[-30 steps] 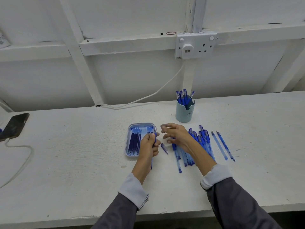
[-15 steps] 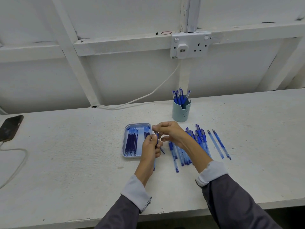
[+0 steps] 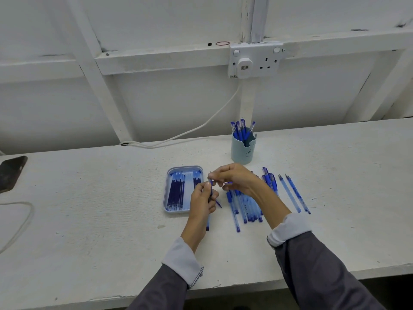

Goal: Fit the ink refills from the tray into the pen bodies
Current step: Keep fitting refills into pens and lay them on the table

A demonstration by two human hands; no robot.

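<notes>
My left hand (image 3: pixel 202 200) grips a clear blue pen body (image 3: pixel 207 225) held nearly upright just right of the tray; its lower end shows below my fist. My right hand (image 3: pixel 237 177) pinches the small tip at the top end of that same pen with thumb and forefinger. The light-blue tray (image 3: pixel 166 193) lies flat with several dark ink refills (image 3: pixel 176 193) side by side in it. A row of several pen bodies (image 3: pixel 245 206) lies on the bench under my right wrist. A small blue piece (image 3: pixel 219 203) lies between the tray and the row.
Two single pens (image 3: pixel 292 193) lie to the right of the row. A pale-blue cup (image 3: pixel 243 151) with several capped pens stands behind. A phone (image 3: pixel 11 173) and a white cable (image 3: pixel 20 222) are at the far left. The bench's front edge (image 3: pixel 223 285) is near my sleeves.
My right hand has moved left from above the row of pens to the top end of the pen in my left hand and pinched it. My left hand stayed by the tray.
</notes>
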